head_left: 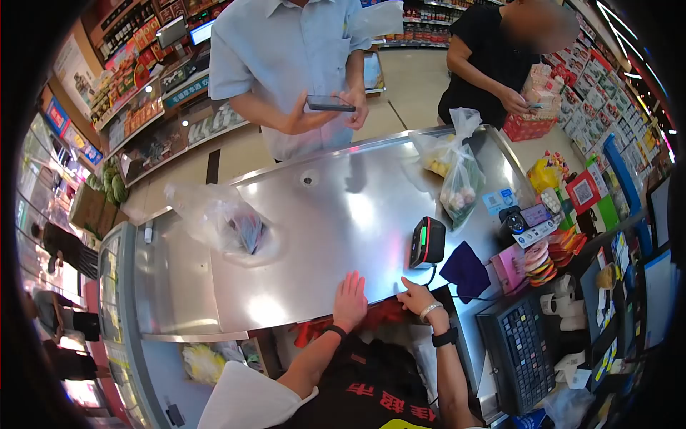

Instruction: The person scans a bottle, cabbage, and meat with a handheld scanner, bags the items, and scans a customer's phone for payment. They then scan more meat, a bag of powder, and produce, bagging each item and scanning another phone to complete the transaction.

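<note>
My left hand lies at the near edge of the steel counter, fingers stretched out and nothing in it. To its right, my right hand is at the same edge, one finger extended and the others partly curled, with no object visible in it. Just beyond that hand stands a black and red code-scanning box with a green lit strip. A dark purple cloth lies right of the box. Further off are clear bags of produce. A clear plastic bag with a small packaged item sits on the left.
Across the counter a person in a light shirt holds a phone. Another person in black stands at the far right. A keyboard, a QR-code stand, tape rolls and monitors crowd my right side.
</note>
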`<state>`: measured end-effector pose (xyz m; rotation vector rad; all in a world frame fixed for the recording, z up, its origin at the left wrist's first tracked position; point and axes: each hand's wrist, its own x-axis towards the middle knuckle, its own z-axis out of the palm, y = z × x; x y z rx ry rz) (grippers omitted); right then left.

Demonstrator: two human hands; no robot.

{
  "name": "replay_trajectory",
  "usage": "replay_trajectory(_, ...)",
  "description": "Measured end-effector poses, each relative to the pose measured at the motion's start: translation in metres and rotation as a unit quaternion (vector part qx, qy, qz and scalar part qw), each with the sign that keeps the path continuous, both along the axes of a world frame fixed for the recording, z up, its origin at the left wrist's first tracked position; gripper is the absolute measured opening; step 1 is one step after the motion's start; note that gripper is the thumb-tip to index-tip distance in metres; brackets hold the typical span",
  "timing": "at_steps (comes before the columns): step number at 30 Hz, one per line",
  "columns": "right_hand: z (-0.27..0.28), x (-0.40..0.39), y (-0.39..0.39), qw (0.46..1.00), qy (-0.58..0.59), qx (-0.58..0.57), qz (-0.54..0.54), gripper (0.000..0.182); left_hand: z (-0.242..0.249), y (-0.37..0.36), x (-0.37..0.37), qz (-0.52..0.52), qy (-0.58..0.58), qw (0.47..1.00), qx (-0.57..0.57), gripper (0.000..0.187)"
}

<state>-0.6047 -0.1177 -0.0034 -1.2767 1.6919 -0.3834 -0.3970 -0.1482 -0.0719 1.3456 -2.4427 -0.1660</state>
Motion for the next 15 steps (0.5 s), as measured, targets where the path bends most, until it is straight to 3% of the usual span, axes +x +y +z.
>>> replay_trajectory(3,-0.022,0.001,0.002,0.997,0.029,-0.046,0.062,0.051,-0.004,0.001,-0.002,0.002,0.007,1.000,-0.005,0.044)
replay_trajectory(15,-0.019,0.007,0.017,0.996,0.049,-0.056,0.053,0.040,-0.007,0.001,-0.005,0.008,-0.005,1.000,0.002,0.046)
